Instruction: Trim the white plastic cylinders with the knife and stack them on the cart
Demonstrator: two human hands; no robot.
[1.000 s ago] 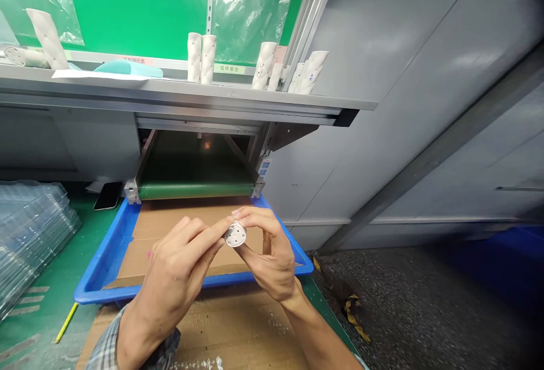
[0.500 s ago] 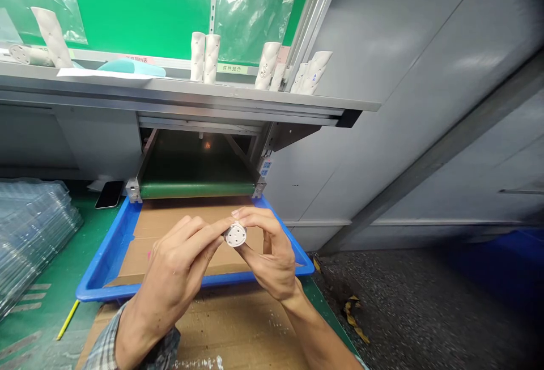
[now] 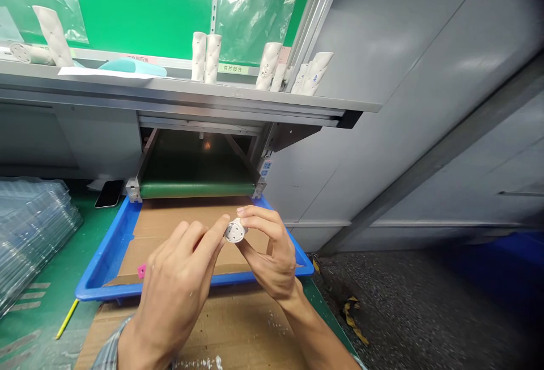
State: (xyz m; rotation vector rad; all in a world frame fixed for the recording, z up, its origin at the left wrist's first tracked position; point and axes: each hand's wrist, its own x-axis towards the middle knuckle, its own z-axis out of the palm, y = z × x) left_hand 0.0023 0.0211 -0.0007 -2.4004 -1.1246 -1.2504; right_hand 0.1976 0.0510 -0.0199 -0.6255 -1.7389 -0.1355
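Note:
A short white cylinder (image 3: 235, 232) is held up over the blue tray, its round end with several small holes turned toward me. My right hand (image 3: 272, 251) grips it from the right between thumb and fingers. From the left, my left hand (image 3: 181, 273) has its fingers closed together, fingertips at the cylinder's rim. Whatever may be pinched in those left fingers is hidden behind the hand. White specks dot the back of the left hand.
Beneath the hands is a blue tray (image 3: 97, 271) lined with cardboard (image 3: 170, 225), a pink piece (image 3: 141, 271) in it. Behind runs a green conveyor belt (image 3: 198, 188). Clear plastic trays (image 3: 34, 234), a phone (image 3: 109, 194) and a yellow stick (image 3: 67, 319) lie left. White tubes (image 3: 213, 58) stand on the shelf.
My left hand has turned and shifted slightly, uncovering more of the pink piece. The white cylinder has tilted and moved a little up and left in my right hand.

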